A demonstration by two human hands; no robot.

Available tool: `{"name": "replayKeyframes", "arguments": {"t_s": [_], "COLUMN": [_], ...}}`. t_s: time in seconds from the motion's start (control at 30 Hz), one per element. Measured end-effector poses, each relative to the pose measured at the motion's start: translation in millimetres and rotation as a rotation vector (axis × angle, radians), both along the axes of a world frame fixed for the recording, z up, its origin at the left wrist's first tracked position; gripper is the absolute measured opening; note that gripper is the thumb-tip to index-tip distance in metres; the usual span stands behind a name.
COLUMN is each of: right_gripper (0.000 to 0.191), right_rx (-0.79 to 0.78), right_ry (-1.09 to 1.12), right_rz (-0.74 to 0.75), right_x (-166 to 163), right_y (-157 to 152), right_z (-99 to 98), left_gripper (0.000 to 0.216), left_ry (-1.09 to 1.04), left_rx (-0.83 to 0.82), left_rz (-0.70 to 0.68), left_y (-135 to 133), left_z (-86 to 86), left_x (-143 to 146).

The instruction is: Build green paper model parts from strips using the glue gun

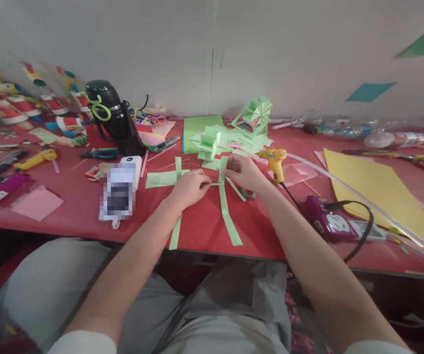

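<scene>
Light green paper strips lie in front of me on the red table. My left hand (193, 188) is closed, its fingertips pinching one end of a thin paper roll (217, 184) that runs sideways to a long green paper strip (228, 221). At the upper part of that strip, my right hand (244, 171) grips its edge between thumb and fingers. Another green strip (175, 233) passes beneath my left hand and wrist, beside a wider green paper piece (160, 179). Folded green paper shapes (210, 141) stand just beyond my hands.
A yellow glue gun (276, 162) lies right of my right hand, its cord near a purple power socket (328, 219). Left are a phone (118, 191) and black flask (114, 118). Yellow paper (381, 189) and plastic bottles (385, 138) lie right; paper figures (20, 105) stand far left.
</scene>
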State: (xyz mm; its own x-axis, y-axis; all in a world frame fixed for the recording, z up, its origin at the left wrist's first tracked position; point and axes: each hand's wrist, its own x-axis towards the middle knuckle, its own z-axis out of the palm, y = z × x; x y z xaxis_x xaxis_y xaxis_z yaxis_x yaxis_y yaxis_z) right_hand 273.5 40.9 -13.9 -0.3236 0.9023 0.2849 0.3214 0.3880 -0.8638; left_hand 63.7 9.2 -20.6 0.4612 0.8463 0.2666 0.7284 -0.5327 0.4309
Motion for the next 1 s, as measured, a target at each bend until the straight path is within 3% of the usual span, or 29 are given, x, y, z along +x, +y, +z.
{"name": "replayKeyframes", "arguments": {"t_s": [0.57, 0.83, 1.0], "right_gripper": [0.02, 0.015, 0.012], "right_rx": [-0.003, 0.046, 0.026], "right_ry": [-0.025, -0.421, -0.507], "right_rz": [0.033, -0.04, -0.033], "right_x": [-0.1, 7.7, 7.5], "right_y": [-6.5, -7.0, -8.5], "right_z": [6.7, 5.2, 5.4], "left_gripper": [0.021, 0.023, 0.024], "left_ry": [0.049, 0.07, 0.081], "left_rx": [0.038, 0.062, 0.084], "left_rz": [0.001, 0.002, -0.023], "left_y": [-3.5, -3.2, -5.4], "left_z": [4.2, 1.8, 5.7], "left_x": [0.1, -0.2, -2.6]}}
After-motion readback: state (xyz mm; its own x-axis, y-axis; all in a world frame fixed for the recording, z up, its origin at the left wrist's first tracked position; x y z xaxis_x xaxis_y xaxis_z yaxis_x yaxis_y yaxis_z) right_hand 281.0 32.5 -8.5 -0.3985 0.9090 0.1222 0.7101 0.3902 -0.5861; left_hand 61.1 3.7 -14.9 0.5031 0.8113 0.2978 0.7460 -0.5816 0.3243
